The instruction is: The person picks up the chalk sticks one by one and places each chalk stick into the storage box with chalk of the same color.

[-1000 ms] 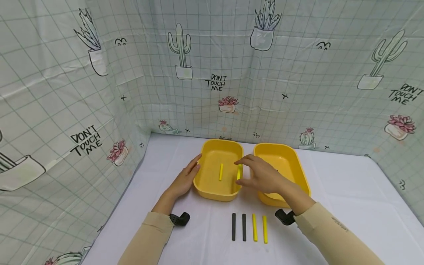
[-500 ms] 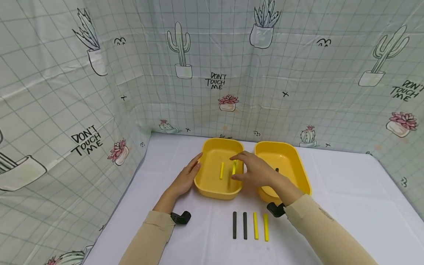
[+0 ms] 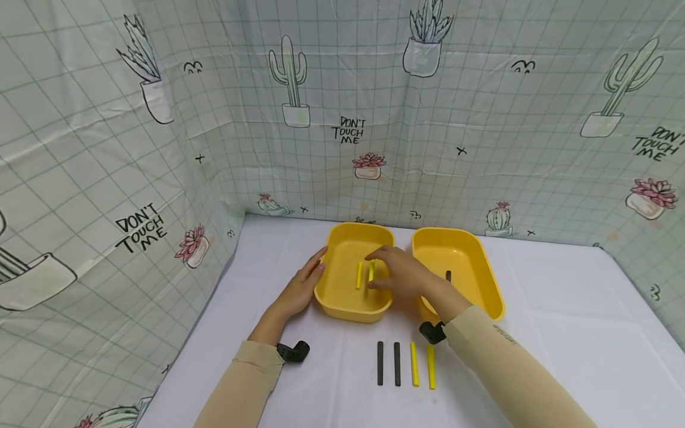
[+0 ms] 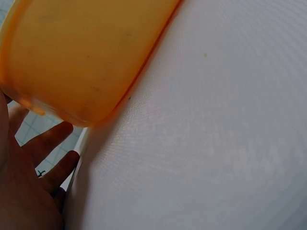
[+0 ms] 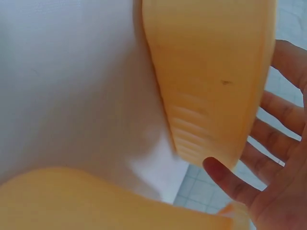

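In the head view, my right hand [image 3: 402, 272] reaches over the right wall of the left yellow tray [image 3: 342, 304]. Its thumb and index finger pinch a yellow stick [image 3: 371, 271] at the ends. Just left of that, another yellow stick [image 3: 359, 276] lies on the tray floor. My left hand [image 3: 295, 292] rests extended fingers against the tray's left side; the left wrist view shows those fingers [image 4: 50, 142] spread at the outer wall. In the right wrist view the tray wall [image 5: 206, 81] hides the pinched stick.
A second yellow tray [image 3: 484, 285] stands to the right, partly behind my right forearm, with a dark stick [image 3: 448, 276] inside. Nearer me, two dark sticks [image 3: 380, 364] and two yellow sticks [image 3: 414, 365] lie in a row on the white cloth. A printed curtain surrounds the table.
My right hand has moved left over the left tray, carrying the yellow stick from the right wall toward the one inside. The left hand has stayed put.
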A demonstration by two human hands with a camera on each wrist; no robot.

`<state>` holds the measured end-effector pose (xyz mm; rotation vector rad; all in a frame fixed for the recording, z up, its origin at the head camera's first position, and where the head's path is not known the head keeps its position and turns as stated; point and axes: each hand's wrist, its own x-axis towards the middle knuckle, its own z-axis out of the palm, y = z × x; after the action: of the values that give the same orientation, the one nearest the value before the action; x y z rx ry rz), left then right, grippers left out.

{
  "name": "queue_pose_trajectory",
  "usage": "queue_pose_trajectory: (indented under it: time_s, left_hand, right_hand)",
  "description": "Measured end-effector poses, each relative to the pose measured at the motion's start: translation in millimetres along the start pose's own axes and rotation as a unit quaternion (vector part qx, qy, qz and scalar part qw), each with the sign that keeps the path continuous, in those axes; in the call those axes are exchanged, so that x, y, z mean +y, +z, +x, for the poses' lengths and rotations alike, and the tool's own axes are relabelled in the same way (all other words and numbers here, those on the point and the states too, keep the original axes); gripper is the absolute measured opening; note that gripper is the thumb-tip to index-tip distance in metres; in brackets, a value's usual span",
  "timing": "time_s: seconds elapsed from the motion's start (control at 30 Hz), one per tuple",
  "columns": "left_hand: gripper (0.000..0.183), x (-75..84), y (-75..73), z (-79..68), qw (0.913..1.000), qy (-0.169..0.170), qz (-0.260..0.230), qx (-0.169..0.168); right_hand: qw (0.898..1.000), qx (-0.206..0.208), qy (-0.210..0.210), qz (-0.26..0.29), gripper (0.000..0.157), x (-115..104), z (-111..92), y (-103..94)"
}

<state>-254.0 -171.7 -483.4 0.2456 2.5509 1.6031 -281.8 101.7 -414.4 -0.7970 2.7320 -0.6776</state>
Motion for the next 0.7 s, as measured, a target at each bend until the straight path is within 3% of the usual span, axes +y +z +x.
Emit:
queue_pose_trajectory:
  time_s: [0.3,0.7]
  left_hand:
    - [0.05,0.0,0.6,-0.3,1.0,-0.001,0.006,0.001]
    - [0.05,1.9,0.9,-2.6,0.9999,-0.012,0.007,0.004]
  right_hand:
    - [1.0,-0.018,0.025,0.0,0.06,3,9,7.9]
    - [0.999,-0.026,0.029,-0.02,0.059,3,18,12.7]
